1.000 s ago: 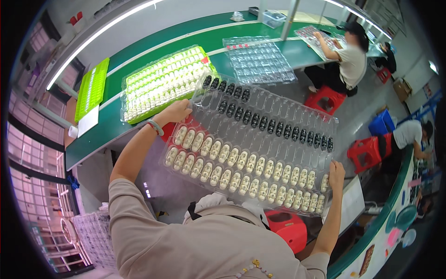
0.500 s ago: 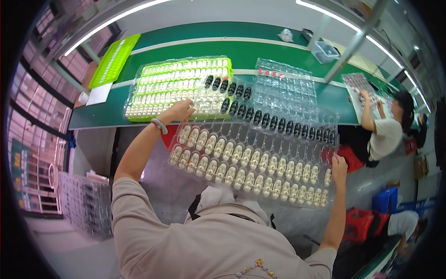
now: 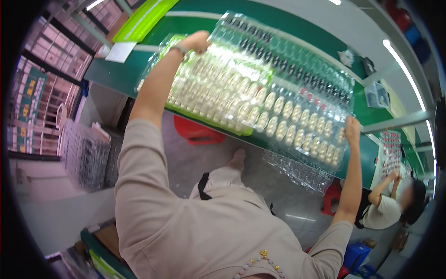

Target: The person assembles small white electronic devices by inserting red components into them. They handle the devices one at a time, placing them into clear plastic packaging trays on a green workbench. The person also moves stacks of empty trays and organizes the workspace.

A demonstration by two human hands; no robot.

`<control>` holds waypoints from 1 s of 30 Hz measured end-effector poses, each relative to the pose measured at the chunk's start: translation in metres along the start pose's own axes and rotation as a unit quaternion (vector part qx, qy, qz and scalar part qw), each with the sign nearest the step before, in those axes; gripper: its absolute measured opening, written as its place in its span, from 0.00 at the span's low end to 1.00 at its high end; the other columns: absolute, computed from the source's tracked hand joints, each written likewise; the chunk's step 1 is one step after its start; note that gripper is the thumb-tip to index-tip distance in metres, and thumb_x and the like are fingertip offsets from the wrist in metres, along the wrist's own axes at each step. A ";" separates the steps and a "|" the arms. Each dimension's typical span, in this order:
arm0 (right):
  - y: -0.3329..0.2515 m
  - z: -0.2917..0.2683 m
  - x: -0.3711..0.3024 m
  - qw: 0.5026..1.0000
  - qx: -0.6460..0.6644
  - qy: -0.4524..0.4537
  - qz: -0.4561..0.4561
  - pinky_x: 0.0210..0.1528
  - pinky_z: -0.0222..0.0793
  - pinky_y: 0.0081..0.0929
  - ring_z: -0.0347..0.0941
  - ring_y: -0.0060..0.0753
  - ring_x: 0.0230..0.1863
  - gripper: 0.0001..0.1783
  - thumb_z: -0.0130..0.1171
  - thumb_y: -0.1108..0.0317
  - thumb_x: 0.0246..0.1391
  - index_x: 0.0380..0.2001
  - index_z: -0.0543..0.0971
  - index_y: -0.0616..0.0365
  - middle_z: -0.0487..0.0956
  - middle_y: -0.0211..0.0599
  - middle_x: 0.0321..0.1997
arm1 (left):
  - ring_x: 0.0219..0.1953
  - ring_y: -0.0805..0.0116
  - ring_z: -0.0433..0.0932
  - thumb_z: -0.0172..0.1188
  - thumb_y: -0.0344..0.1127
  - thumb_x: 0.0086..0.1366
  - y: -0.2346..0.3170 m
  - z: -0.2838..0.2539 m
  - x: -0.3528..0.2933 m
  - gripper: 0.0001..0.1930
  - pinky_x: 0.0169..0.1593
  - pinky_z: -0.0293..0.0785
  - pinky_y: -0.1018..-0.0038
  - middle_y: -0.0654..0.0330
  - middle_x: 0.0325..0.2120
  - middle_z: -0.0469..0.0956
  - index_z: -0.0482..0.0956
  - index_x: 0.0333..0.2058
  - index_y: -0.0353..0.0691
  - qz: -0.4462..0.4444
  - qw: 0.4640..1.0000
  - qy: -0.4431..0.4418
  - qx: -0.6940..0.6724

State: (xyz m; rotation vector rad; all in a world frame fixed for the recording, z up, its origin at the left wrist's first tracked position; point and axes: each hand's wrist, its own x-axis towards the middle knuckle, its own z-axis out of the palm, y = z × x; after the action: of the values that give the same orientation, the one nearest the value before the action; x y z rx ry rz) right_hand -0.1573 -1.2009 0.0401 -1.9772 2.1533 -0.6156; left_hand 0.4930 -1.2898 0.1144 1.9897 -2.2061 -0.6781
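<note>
A clear plastic tray (image 3: 274, 88) is held over a green bench (image 3: 111, 76) by a person's two bare hands. It is overlapped in view with a lime tray (image 3: 241, 131) filled with pale pieces; whether the two are touching cannot be told. The left short edge is gripped by the left hand (image 3: 197, 42), closed on the rim; the right short edge is gripped by the right hand (image 3: 353, 130), also closed, with its fingertips partly hidden.

By its look, the tray is thin and light, stiffened a little by its moulded pockets, but likely to bow in the middle if lifted from one side. The smooth plastic may be slippery, and pieces could be spilled by a sharp tilt. A hold is best taken at the two short edges, as shown, so that the load is shared.

The long axis is set aslant, from the upper left, farther from the body, to the lower right, nearer to it. Rows are run along that axis: black pieces (image 3: 278, 63) are carried on the far side, cream pieces (image 3: 288, 109) on the side nearest the body.
</note>
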 end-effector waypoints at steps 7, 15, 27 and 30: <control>-0.017 0.008 0.158 0.996 0.027 -0.073 0.044 0.29 0.64 0.32 0.70 0.33 0.20 0.21 0.47 0.54 0.52 0.29 0.76 0.63 0.73 0.41 0.19 | 0.23 0.65 0.76 0.51 0.40 0.58 0.041 -0.039 0.066 0.14 0.27 0.70 0.70 0.58 0.20 0.77 0.78 0.25 0.36 -0.063 0.996 0.035 -0.057; 0.081 0.015 0.301 0.996 -0.066 -0.055 0.021 0.24 0.61 0.31 0.67 0.31 0.16 0.22 0.47 0.52 0.53 0.24 0.74 0.64 0.70 0.39 0.14 | 0.20 0.62 0.77 0.49 0.40 0.56 0.041 0.020 0.232 0.17 0.26 0.72 0.70 0.52 0.15 0.77 0.79 0.20 0.34 -0.024 0.997 0.045 -0.065; 0.222 0.070 0.377 0.989 -0.105 -0.102 0.019 0.20 0.64 0.30 0.68 0.31 0.16 0.19 0.46 0.55 0.55 0.36 0.76 0.61 0.73 0.40 0.19 | 0.42 0.48 0.74 0.46 0.46 0.60 0.080 0.133 0.342 0.21 0.44 0.69 0.62 0.43 0.36 0.76 0.78 0.33 0.31 0.058 0.989 0.094 0.101; 0.227 0.076 0.387 0.986 -0.109 -0.119 0.042 0.25 0.66 0.32 0.72 0.36 0.21 0.19 0.47 0.55 0.55 0.39 0.77 0.60 0.76 0.44 0.23 | 0.43 0.50 0.74 0.46 0.47 0.60 0.092 0.143 0.345 0.21 0.45 0.69 0.62 0.44 0.38 0.75 0.78 0.33 0.33 0.017 0.989 0.128 0.066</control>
State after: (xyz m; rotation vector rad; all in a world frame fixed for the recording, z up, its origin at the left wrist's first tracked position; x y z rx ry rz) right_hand -0.3820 -1.5848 -0.0570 -1.9332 2.2194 -0.1257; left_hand 0.3068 -1.5809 -0.0556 1.9657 -2.1732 -0.2596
